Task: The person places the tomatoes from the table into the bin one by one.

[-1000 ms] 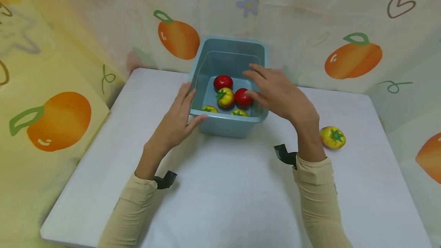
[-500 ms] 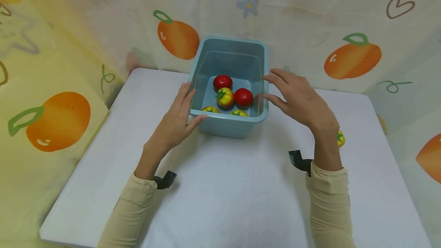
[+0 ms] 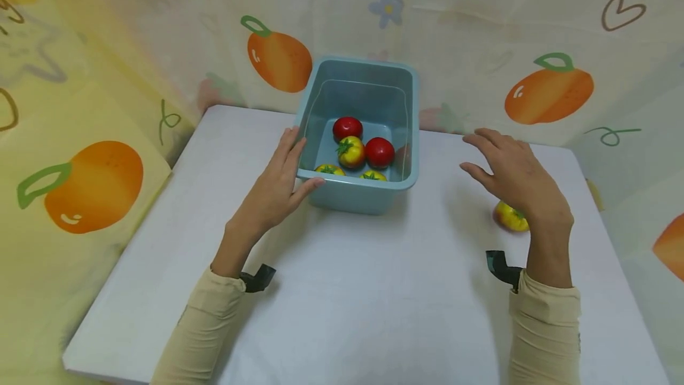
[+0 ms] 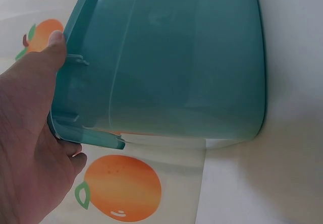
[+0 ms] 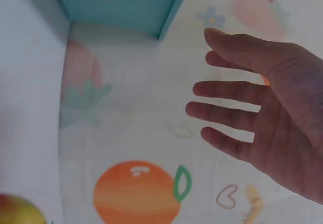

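Observation:
My left hand (image 3: 272,186) rests at the near left corner of a blue-grey plastic bin (image 3: 347,196), fingers straight along its side rim and thumb on the front rim. Inside lie two glossy red round fruits (image 3: 380,152) and several yellow-red, tomato-like fruits with green leafy tops (image 3: 351,152); the front wall partly hides two yellow ones. My right hand (image 3: 521,177) hovers right of the bin, holding nothing, its fingers spread in the right wrist view. Beneath it on the table sits another yellow-red tomato-like fruit (image 3: 510,217), partly covered by the hand.
The bin stands at the back of a white-covered table (image 3: 374,290), close to a hanging cloth (image 3: 459,34) printed with oranges and hearts. More yellow cloth (image 3: 69,290) hangs on the left. A black strap piece (image 3: 502,267) sticks out at the right wrist, and another at the left.
My right hand has moved from above the bin out to the right, over the loose yellow-red fruit. The left hand, bin and fruits in it stay in place.

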Demonstrator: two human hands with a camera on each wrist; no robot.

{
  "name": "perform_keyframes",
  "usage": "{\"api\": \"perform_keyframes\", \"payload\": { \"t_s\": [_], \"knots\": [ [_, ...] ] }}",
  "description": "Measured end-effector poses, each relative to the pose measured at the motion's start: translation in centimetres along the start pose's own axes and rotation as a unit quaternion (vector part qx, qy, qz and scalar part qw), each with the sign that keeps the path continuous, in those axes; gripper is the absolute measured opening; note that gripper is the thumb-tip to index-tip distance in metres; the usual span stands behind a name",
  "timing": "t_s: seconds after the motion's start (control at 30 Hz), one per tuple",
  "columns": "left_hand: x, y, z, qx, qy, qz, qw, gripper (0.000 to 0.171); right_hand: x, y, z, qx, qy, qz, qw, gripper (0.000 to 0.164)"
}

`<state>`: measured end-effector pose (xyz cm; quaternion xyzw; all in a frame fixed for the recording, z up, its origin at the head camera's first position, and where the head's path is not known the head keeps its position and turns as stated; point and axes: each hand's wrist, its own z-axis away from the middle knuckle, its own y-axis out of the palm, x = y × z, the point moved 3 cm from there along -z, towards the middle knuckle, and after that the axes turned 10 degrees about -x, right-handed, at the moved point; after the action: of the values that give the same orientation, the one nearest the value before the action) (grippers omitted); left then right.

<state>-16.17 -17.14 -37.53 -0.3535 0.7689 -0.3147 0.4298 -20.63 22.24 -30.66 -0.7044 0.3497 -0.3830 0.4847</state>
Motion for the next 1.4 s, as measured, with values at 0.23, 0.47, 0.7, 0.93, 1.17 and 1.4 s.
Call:
{"api": "perform_keyframes", "payload": {
  "t_s": [0.23, 0.47, 0.7, 0.93, 1.17, 1.4],
  "knots": [
    [0.1, 0.0, 0.0, -0.003, 0.000, 0.002, 1.0000, 0.090, -3.9, 1.1, 2.2, 0.049, 0.036, 0.018, 0.998, 0.055],
    [0.1, 0.1, 0.1, -0.001, 0.002, 0.002, 1.0000, 0.090, -6.8, 2.2, 4.4, 0.081, 0.064, 0.010, 0.995, 0.056],
    [0.1, 0.0, 0.1, -0.001, 0.002, -0.001, 1.0000, 0.090, -8.6, 3.0, 6.2, 0.140, 0.120, -0.001, 0.983, 0.061],
    [0.1, -0.1, 0.1, -0.002, 0.002, -0.004, 1.0000, 0.091, -10.0, 4.3, 7.4, 0.188, 0.153, -0.017, 0.970, 0.069],
    [0.1, 0.0, 0.2, 0.001, -0.002, 0.000, 1.0000, 0.091, -10.9, 5.8, 8.0, 0.201, 0.166, -0.036, 0.965, 0.068],
    [0.1, 0.0, 0.1, 0.005, -0.006, 0.000, 1.0000, 0.091, -11.3, 6.5, 8.1, 0.201, 0.164, -0.029, 0.965, 0.069]
  ]
}}
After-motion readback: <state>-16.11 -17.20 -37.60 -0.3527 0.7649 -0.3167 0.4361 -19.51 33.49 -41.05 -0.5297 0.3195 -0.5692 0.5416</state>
